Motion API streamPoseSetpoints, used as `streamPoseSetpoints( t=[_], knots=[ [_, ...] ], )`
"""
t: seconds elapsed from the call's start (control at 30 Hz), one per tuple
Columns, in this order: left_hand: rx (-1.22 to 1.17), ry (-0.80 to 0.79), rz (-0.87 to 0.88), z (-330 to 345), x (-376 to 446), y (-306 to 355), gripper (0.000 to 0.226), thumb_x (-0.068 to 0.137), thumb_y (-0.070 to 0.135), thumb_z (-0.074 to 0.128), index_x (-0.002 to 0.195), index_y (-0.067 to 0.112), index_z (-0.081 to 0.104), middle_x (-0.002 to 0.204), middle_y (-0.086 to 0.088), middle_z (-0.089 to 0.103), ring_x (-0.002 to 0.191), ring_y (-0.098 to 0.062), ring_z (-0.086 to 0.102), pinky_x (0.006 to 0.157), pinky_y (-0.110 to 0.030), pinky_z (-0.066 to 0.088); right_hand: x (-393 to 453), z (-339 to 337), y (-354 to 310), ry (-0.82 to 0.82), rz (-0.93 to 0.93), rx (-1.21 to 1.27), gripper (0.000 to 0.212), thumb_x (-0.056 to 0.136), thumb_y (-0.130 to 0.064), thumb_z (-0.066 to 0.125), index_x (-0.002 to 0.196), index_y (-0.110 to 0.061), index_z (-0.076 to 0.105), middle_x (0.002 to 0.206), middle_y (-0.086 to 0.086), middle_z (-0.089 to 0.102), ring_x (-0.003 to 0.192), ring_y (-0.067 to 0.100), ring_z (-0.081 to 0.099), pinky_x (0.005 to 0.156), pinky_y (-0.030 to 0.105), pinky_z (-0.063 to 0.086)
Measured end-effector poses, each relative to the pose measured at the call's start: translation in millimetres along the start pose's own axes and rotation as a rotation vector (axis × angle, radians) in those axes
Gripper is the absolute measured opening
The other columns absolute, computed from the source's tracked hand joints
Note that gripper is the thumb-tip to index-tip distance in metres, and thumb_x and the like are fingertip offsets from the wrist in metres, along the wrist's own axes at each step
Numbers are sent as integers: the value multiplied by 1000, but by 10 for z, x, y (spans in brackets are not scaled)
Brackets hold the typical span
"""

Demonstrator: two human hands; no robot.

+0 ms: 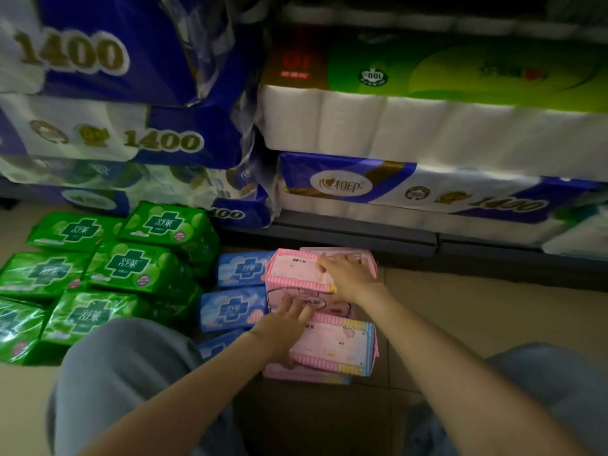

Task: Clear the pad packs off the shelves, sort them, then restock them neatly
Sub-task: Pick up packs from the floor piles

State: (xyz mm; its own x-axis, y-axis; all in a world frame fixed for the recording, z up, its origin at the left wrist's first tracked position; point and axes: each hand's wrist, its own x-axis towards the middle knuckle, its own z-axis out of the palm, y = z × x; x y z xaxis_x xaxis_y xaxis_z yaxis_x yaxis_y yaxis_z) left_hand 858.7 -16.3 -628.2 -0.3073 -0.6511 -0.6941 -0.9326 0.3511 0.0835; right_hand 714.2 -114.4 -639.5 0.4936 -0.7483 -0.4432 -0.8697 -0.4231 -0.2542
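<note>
Pink pad packs lie stacked on the floor in front of me. My right hand (348, 274) rests flat, fingers spread, on the far pink pack (296, 269). My left hand (286, 320) lies with fingers stretched across the gap between that stack and the near pink pack (339, 348), touching both. To the left sit blue pad packs (241, 268) in a column, and further left several green pad packs (131, 264) laid out in rows.
Large toilet-paper bundles (427, 136) fill the low shelves behind the packs, blue-and-white ones (131, 133) on the left. The dark shelf base (362, 238) runs just behind the pink stack. Tiled floor (460, 311) lies to the right; my knees frame the bottom.
</note>
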Motion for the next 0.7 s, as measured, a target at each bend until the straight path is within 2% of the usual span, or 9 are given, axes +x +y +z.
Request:
streamPoseSetpoints(
  t=[0.07,0.13,0.23,0.3,0.43,0.5,0.6,0.7],
  knots=[
    [20,-2,-27,-17,59,35,111,76,34,73,149,15,-9,157,-9,-11,144,-33,-6,110,-51,26,-14,-132,54,7,38,4,51,76,-29,73,116,-27,41,126,3,49,114,24,45,93,37,36],
    [23,9,-34,-6,107,42,111,76,33,74,149,15,-7,157,-10,-9,144,-33,-4,112,-52,22,-90,-348,123,15,82,-48,50,74,-35,73,111,-28,41,118,1,53,113,26,47,97,43,32],
    [77,77,-15,-32,104,35,104,75,41,73,148,14,4,155,-12,10,142,-33,13,115,-53,12,-284,-737,243,61,107,-106,48,73,-43,71,108,-29,41,113,0,57,111,28,48,97,44,30],
    [44,137,17,-163,70,7,95,74,46,72,144,14,16,148,-9,25,134,-29,27,114,-47,18,-428,-1032,307,109,115,-144,48,73,-47,70,109,-30,43,114,-1,58,111,27,49,93,40,30],
    [-234,149,105,-740,-166,-190,81,68,43,77,132,19,33,135,-3,40,113,-18,38,97,-31,36,-779,-1648,296,170,110,-227,52,73,-51,69,115,-31,46,117,0,58,108,24,50,81,34,26],
    [-309,157,148,-1145,-395,-329,73,69,34,78,127,20,37,127,-1,46,105,-14,41,87,-25,40,-1005,-1948,237,188,95,-228,52,72,-50,71,115,-32,48,117,0,59,104,22,51,80,33,30],
    [-416,180,207,-1835,-888,-473,59,68,22,78,115,28,42,107,11,49,94,-8,49,74,-15,41,-1395,-2449,100,260,61,-166,47,71,-48,74,109,-36,47,111,-6,54,96,14,45,80,31,37],
    [-408,309,256,-2450,-1474,-475,54,52,31,74,98,40,45,98,16,51,85,-2,51,69,-16,42,-1848,-3101,-87,431,-12,-135,46,65,-47,78,100,-38,49,106,-11,51,97,11,47,81,29,35]
  ],
)
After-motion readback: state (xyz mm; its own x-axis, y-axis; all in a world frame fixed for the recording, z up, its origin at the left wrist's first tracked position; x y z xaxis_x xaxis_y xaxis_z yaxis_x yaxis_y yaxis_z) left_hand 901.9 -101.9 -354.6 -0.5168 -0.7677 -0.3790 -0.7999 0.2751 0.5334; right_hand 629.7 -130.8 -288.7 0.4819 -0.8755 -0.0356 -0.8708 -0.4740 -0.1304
